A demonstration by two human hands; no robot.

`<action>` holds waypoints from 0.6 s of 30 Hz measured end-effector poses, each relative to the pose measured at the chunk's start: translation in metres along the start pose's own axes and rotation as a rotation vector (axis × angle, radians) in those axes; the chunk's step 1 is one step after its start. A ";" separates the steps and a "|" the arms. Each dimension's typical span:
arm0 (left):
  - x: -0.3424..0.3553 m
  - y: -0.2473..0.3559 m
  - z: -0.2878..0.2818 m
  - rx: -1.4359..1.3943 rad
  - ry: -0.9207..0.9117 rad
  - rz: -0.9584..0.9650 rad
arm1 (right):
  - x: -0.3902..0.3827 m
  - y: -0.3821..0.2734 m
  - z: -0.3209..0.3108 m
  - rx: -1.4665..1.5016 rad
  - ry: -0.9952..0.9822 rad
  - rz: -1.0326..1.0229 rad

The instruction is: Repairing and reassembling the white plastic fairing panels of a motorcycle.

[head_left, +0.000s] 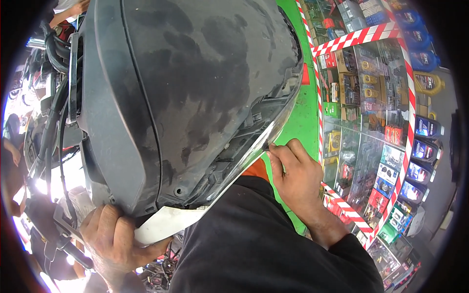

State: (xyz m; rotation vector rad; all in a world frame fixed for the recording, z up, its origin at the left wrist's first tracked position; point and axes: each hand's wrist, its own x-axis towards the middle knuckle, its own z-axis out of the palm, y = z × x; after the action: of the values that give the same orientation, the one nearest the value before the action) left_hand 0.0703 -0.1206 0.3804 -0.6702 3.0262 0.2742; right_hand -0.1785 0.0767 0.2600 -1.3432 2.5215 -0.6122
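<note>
A dusty dark grey plastic cover [195,83] of what looks like a scooter or motorcycle fills the middle. Along its lower right side runs a white body panel [168,224], wide at the lower left and narrowing to a glossy strip at the upper right. My left hand [110,239] is closed round the panel's wide end, thumb beneath it. Up at the narrow end, my right hand [295,171] pinches the panel's edge between thumb and forefinger; a small black piece shows by the fingertips. Between cover and panel, a gap exposes a black inner frame [229,154].
Black cables and a handlebar [56,102] stand at left. A glass display case [361,122] edged with red and white tape holds boxed parts at right, with bottles [427,127] beyond. Green floor [305,112] lies between. Another person's arm [68,13] shows at the upper left.
</note>
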 end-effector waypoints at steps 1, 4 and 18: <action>0.002 0.001 0.001 0.025 0.035 0.001 | 0.002 -0.002 -0.003 -0.033 -0.038 -0.022; 0.004 0.001 0.002 0.065 0.059 0.010 | 0.005 0.000 -0.006 -0.082 -0.098 -0.068; -0.006 -0.001 0.003 0.061 0.011 -0.039 | 0.007 0.002 -0.005 -0.106 -0.113 -0.127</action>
State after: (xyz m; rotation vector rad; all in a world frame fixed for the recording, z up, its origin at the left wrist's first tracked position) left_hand 0.0758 -0.1182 0.3782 -0.7272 3.0146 0.1761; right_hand -0.1852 0.0732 0.2636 -1.5391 2.4232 -0.4188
